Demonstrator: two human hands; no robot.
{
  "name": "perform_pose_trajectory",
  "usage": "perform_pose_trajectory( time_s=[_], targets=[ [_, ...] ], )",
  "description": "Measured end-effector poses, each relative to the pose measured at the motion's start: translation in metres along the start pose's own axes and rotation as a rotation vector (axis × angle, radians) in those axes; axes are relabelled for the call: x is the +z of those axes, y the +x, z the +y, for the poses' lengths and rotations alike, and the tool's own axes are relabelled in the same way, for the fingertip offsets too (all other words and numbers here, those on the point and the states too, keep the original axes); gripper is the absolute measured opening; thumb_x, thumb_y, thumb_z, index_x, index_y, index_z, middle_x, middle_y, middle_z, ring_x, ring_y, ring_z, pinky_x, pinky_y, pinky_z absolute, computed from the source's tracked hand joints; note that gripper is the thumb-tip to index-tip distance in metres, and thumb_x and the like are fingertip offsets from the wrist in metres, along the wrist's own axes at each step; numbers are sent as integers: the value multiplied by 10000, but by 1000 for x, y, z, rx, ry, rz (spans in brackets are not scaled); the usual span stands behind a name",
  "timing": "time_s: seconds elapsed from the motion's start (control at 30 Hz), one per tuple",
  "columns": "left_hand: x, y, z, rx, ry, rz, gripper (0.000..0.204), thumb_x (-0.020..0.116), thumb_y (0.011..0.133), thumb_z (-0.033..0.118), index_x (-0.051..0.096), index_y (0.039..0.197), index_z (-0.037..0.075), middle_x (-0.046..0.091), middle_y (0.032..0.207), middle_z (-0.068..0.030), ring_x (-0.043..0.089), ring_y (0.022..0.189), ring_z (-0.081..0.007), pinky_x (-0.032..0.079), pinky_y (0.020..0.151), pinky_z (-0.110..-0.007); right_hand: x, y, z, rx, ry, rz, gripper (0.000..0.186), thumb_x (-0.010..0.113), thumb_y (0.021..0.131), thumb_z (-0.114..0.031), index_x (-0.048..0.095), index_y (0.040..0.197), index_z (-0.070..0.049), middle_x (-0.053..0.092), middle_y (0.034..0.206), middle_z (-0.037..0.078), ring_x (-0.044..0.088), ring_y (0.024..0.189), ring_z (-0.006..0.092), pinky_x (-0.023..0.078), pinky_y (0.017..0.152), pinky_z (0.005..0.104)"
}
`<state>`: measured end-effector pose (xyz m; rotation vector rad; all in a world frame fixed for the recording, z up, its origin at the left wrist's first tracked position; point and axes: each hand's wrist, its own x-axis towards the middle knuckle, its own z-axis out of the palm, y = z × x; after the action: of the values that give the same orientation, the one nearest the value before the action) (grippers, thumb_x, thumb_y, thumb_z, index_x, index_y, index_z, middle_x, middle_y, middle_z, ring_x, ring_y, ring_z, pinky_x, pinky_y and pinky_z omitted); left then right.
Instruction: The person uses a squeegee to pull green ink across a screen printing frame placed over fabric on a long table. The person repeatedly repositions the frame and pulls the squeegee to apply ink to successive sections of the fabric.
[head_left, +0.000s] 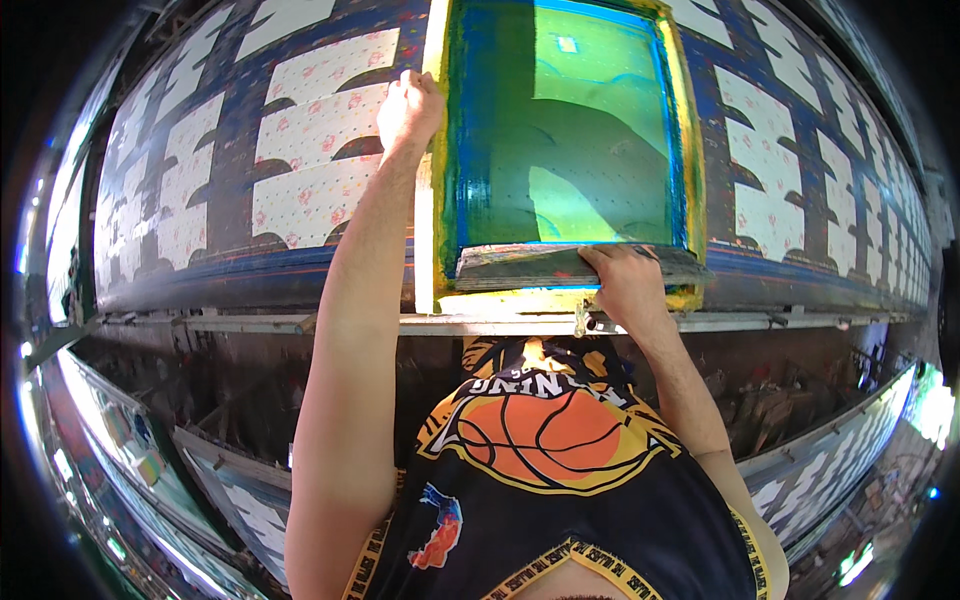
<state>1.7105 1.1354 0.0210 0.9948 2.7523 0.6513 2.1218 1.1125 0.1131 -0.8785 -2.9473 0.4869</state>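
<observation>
A screen-printing frame (688, 150) with yellow, paint-smeared edges and a green mesh lies on the long table in front of me. My left hand (411, 108) is closed round its left side rail, towards the far end. Across the near end of the mesh lies a dark, worn squeegee (520, 268). My right hand (628, 285) grips the squeegee near its right end, thumb on the near face and fingers over the top. Blue ink lines the mesh's inner right edge. White cut pieces show on both sides of the frame.
White fabric pieces (325, 140) with small pink prints lie in rows on the dark blue table (235, 130). More pieces (765, 190) lie to the right. A metal rail (740, 322) with a small clamp runs along the near edge. Other printing tables (150, 440) stand lower left and lower right.
</observation>
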Motion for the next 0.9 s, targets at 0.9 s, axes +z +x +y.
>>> perform_pose_trajectory(
  time_s=[0.9],
  targets=[
    [38, 25, -35, 50, -250, 45, 269, 614, 1096, 309, 604, 1068, 42, 667, 889, -101, 630, 814, -243, 531, 796, -462, -29, -76, 133, 86, 478, 309, 415, 800, 958, -170, 739, 1349, -43, 721, 1398, 195, 682, 1293, 403, 550, 1105, 465]
  ],
)
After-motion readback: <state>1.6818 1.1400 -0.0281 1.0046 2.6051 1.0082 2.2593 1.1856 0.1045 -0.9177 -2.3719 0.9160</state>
